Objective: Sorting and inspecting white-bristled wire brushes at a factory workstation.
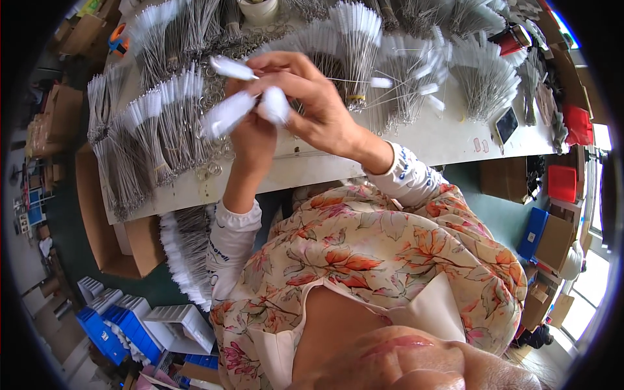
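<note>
Several small wire-handled brushes (229, 116) with white bristle heads are gathered between my two hands above the table's near edge. My right hand (322, 107) has its fingers bent round the brushes, with thin wire stems running out to the right behind it. Below the bristle heads, my left hand (252, 146) is closed on the brushes from the left. The bristle heads partly hide its fingers, and some heads are smeared by motion. Around my hands stand and lie bundles of the same brushes (357, 55). Loose metal rings (209, 170) lie left of my left hand.
The white table (312, 168) carries more brush bundles (153, 117) at left and right. A white tub (259, 10), orange-handled scissors (119, 40) and a dark phone-like device (507, 125) rest there too. A cardboard box (120, 244) and plastic bins (179, 325) stand below left.
</note>
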Demonstrator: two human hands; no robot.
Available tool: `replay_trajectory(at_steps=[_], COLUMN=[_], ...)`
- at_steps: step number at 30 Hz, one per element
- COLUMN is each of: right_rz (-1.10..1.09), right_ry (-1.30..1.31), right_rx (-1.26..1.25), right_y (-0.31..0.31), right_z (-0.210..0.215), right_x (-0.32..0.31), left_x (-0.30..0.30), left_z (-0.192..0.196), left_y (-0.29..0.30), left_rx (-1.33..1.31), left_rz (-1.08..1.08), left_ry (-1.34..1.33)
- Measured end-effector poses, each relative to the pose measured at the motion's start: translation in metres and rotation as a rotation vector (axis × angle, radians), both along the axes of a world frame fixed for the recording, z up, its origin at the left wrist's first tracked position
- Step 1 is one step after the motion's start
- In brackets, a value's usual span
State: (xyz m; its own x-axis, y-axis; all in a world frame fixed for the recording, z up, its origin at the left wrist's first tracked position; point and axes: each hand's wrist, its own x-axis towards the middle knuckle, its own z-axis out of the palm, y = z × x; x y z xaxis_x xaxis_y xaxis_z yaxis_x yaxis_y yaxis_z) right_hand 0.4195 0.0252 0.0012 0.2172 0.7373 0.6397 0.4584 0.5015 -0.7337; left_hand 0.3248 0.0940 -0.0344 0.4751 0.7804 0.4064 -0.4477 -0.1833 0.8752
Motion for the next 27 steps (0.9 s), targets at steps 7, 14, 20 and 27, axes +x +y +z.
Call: replay_trajectory(at_steps=[7,14,20,27], right_rz=[-0.425,-0.746,-0.656,-0.648], right_ry=[-0.045,-0.436,-0.629,-0.655], right_rx=[-0.251,-0.649,-0.787,-0.716], right_y=[-0.066,-0.137,-0.125,-0.12], right_z=[-0.023,-0.042,-0.059,-0.068], right_x=[0.053,0.122,0.139,0.145], left_x=[-0.015,-0.02,-0.015,-0.028], left_z=[0.018,0.035,0.027,0.015], left_y=[0.017,0.029,0.019,0.027], left_rx=[0.254,0.112,0.043,-0.022], left_rz=[0.107,0.059,-0.042,-0.015], left_ry=[0.083,0.04,0.073,0.124])
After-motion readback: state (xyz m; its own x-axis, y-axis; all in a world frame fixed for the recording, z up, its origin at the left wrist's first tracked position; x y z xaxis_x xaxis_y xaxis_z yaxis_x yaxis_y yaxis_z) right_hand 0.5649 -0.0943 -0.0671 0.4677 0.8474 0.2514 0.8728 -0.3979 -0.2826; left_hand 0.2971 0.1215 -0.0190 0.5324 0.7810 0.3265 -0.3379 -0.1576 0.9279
